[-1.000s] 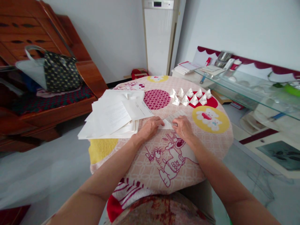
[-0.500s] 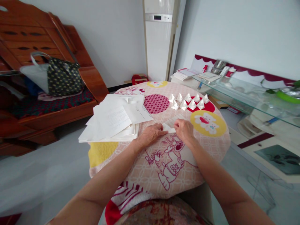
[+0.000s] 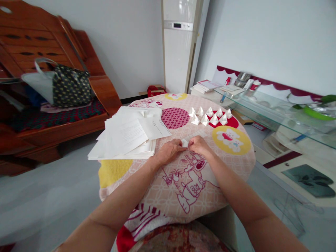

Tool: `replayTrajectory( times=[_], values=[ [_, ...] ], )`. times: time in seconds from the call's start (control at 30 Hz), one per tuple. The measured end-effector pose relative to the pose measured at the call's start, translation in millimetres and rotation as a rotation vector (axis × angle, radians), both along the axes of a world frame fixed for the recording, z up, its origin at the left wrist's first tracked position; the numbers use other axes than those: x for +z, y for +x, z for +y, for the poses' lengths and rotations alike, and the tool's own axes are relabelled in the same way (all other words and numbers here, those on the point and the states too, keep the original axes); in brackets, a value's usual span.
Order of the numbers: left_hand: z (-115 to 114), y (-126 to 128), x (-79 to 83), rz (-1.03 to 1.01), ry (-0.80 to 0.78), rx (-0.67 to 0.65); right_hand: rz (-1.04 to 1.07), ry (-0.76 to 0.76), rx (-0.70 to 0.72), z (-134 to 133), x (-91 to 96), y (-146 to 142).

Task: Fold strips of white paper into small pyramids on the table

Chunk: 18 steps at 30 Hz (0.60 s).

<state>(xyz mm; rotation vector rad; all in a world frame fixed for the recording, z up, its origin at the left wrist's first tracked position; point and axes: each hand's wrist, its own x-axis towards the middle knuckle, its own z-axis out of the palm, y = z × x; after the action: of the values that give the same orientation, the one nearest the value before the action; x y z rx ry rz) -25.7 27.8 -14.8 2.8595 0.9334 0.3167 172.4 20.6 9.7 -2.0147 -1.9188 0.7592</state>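
On the round, cloth-covered table [image 3: 210,199], both hands work at a white sheet of paper [image 3: 184,143] that is partly folded. My left hand [image 3: 170,151] is closed with its fingertips pressing the paper's left end. Just to the right, my right hand [image 3: 198,145] pinches the paper near its lower edge, hiding much of it. Beyond the hands stand several small folded paper shapes [image 3: 214,119], pointed at the top and set in two rows. To the left of my left hand lies a pile of loose white sheets [image 3: 123,134], some with print.
A wooden bench [image 3: 102,91] with a dotted black bag [image 3: 70,85] is at the left. A glass-topped cabinet [image 3: 278,108] holding various items runs along the right wall. A tall white air conditioner [image 3: 178,52] stands at the back.
My right hand has slid left along the paper, closer to my left hand, and covers more of it. The left hand stays in place. The view has shifted slightly.
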Motion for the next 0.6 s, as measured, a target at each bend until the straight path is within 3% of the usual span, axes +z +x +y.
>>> replayTrajectory(
  times=[0.27, 0.47, 0.6],
  values=[
    [3.9, -0.8, -5.2, -0.026, -0.012, -0.006, 0.09, -0.122, -0.085, 0.7, -0.3, 8.6],
    [5.3, 0.5, -7.6, -0.059, -0.044, 0.017, 0.13, -0.098, -0.153, -8.8, 3.0, 34.4],
    [5.1, 1.9, -7.3, -0.127, -0.066, 0.037, 0.175, -0.038, -0.143, -12.2, 12.3, 30.7]
  ],
)
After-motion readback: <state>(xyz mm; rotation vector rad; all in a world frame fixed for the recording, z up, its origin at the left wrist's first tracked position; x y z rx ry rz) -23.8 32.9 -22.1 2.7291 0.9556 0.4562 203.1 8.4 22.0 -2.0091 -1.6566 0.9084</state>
